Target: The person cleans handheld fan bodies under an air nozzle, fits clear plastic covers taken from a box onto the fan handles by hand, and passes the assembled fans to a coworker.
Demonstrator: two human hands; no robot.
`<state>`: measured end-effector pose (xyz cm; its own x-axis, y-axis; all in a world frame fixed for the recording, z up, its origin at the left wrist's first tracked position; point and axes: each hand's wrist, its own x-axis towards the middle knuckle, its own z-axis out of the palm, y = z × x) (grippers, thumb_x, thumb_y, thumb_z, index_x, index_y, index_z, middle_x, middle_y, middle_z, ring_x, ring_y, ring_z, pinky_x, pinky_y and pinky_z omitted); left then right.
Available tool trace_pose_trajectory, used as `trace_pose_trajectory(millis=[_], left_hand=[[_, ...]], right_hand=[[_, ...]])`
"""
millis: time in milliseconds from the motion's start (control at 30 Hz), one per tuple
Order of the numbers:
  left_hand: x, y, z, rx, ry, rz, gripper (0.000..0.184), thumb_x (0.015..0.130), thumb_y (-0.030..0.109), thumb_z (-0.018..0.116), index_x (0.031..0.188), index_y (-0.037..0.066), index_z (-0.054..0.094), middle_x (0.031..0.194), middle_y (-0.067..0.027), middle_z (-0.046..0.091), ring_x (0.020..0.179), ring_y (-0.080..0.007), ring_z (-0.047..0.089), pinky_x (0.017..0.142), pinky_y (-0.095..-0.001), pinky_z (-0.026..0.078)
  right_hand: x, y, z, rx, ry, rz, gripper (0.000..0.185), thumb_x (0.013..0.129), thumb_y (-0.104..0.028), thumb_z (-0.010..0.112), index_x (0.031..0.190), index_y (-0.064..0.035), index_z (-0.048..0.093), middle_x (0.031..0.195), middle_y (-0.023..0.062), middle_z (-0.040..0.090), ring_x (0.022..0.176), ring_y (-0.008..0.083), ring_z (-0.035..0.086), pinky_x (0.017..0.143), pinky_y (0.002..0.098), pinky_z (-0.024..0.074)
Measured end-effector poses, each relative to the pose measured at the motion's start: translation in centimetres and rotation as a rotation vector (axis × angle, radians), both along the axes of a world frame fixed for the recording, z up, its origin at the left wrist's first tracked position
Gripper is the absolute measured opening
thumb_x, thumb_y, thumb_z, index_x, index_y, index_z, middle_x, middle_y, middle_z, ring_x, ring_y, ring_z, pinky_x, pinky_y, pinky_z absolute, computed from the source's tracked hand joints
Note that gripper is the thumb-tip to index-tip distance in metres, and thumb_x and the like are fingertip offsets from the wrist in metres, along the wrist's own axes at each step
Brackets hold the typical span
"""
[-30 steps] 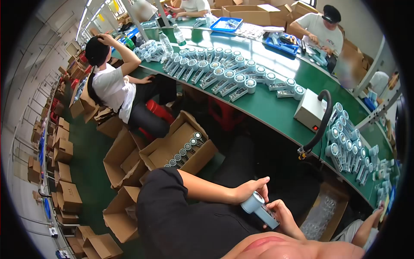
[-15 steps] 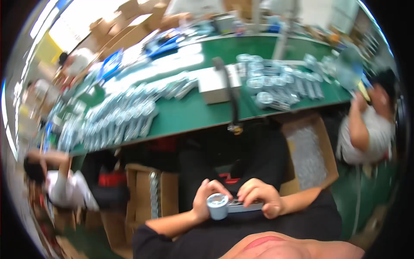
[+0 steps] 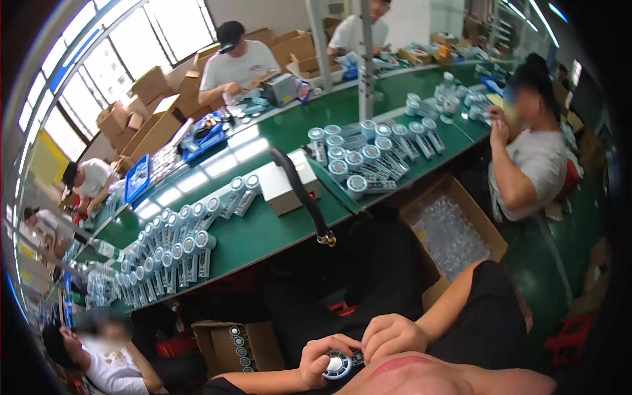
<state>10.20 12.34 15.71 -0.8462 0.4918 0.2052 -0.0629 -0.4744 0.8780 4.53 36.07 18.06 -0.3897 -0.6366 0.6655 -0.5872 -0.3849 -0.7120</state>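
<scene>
A light-blue device point(image 3: 337, 367) with a round, ringed head and a white centre is held close to my chest. My left hand point(image 3: 321, 359) wraps round the head, its fingers curled over the rim. At the handle side, which shows as a short dark piece between the hands, my right hand point(image 3: 393, 339) has its fingers bent and pressed together on the device. What the right fingertips touch is partly hidden. Similar devices with round heads and long handles point(image 3: 174, 257) lie in rows on the green table point(image 3: 263, 243).
A black flexible hose point(image 3: 303, 194) hangs over the table edge beside a white box point(image 3: 289, 184). More devices point(image 3: 368, 158) lie to its right. An open carton of clear plastic pieces point(image 3: 454, 237) stands right of my legs, another carton point(image 3: 263, 342) left. Co-workers sit on both sides.
The view has tilted up, showing more of the room. The device has turned so its round face shows more, its handle less. My right hand has come nearer the left.
</scene>
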Motion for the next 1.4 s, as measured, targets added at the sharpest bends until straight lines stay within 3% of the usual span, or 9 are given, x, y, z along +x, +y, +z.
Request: trace_pose_trajectory(millis=[167,300,367,700,867,1033,1133,1267,1400], left_hand=[[-2.8,-0.2,2.0,-0.184,0.128,0.139,0.038,0.099,0.026,0.045,0.108,-0.003,0.067,0.113,-0.0157,0.071,0.096,-0.0277,0.064,0.092,-0.0329,0.047],[-5.5,1.3,4.6,-0.241,-0.082,0.069,0.034,0.102,0.025,0.042,0.093,-0.001,0.062,0.105,-0.0199,0.072,0.103,-0.0353,0.069,0.098,-0.0415,0.052],[-4.1,2.7,4.3,-0.052,0.112,0.148,0.029,0.099,0.022,0.047,0.092,-0.001,0.062,0.105,-0.0208,0.072,0.103,-0.0357,0.069,0.099,-0.043,0.053],[-9.3,5.7,7.3,-0.388,0.359,-0.183,0.037,0.092,0.028,0.053,0.107,-0.004,0.065,0.107,-0.0235,0.071,0.105,-0.0394,0.07,0.092,-0.0429,0.056],[-16.7,2.2,2.2,-0.391,-0.219,-0.05,0.043,0.096,0.031,0.055,0.118,-0.005,0.063,0.117,-0.0229,0.069,0.106,-0.0314,0.069,0.095,-0.0385,0.053],[-21.2,-3.4,0.2,-0.43,-0.501,-0.146,0.047,0.1,0.035,0.054,0.125,-0.004,0.055,0.132,-0.0268,0.059,0.108,-0.0348,0.068,0.098,-0.0413,0.051],[-21.7,-6.8,-0.1,-0.358,-0.637,-0.003,0.047,0.101,0.037,0.056,0.124,-0.004,0.056,0.129,-0.0258,0.061,0.108,-0.034,0.068,0.097,-0.0416,0.051],[-22.3,-10.8,-0.7,-0.266,-0.634,0.15,0.047,0.101,0.04,0.055,0.119,-0.004,0.059,0.122,-0.0236,0.065,0.105,-0.032,0.069,0.096,-0.0401,0.051],[-21.9,-13.6,-1.5,-0.362,-0.624,0.285,0.049,0.1,0.044,0.054,0.111,-0.001,0.067,0.114,-0.017,0.067,0.102,-0.0267,0.063,0.094,-0.0373,0.048]], right_hand=[[-3.5,-0.6,2.3,0.082,0.102,-0.002,0.031,0.103,-0.033,0.056,0.099,-0.0069,0.072,0.098,0.0058,0.071,0.088,0.0226,0.065,0.086,0.0328,0.0494],[-4.2,0.2,1.2,-0.105,-0.931,-0.025,0.042,0.108,-0.041,0.044,0.126,-0.0051,0.056,0.127,0.0104,0.058,0.107,0.0155,0.054,0.097,0.0291,0.0399],[-3.1,1.4,-0.5,-0.044,-0.899,-0.109,0.044,0.108,-0.044,0.042,0.122,-0.0049,0.059,0.125,0.0103,0.06,0.103,0.0161,0.055,0.095,0.0291,0.0412],[-2.7,4.7,-0.1,-0.224,-0.644,-0.203,0.039,0.108,-0.038,0.047,0.121,-0.0045,0.063,0.113,0.0077,0.063,0.097,0.0148,0.057,0.089,0.0289,0.0455],[-12.6,2.6,-3.3,0.208,-1.303,0.083,0.037,0.105,-0.038,0.054,0.118,-0.0044,0.065,0.104,0.0075,0.065,0.085,0.0141,0.061,0.078,0.0271,0.0499],[-19.7,-2.6,-5.4,0.838,-1.024,0.603,0.033,0.103,-0.032,0.057,0.122,-0.0049,0.062,0.089,0.0065,0.067,0.073,0.0128,0.062,0.058,0.0255,0.0487],[-21.3,-6.5,-7.7,0.905,-1.086,0.807,0.031,0.101,-0.03,0.063,0.12,-0.0054,0.062,0.077,0.003,0.066,0.061,0.0126,0.059,0.054,0.0241,0.0468],[-23.7,-10.5,-7.3,0.715,-1.265,0.5,0.042,0.099,-0.034,0.067,0.126,-0.0021,0.059,0.099,0.0104,0.069,0.073,0.0129,0.065,0.055,0.0251,0.0518],[-24.0,-13.5,-8.8,0.779,-1.264,0.712,0.044,0.099,-0.027,0.068,0.134,-0.0043,0.053,0.105,0.0095,0.067,0.081,0.0156,0.067,0.06,0.0256,0.0561]])
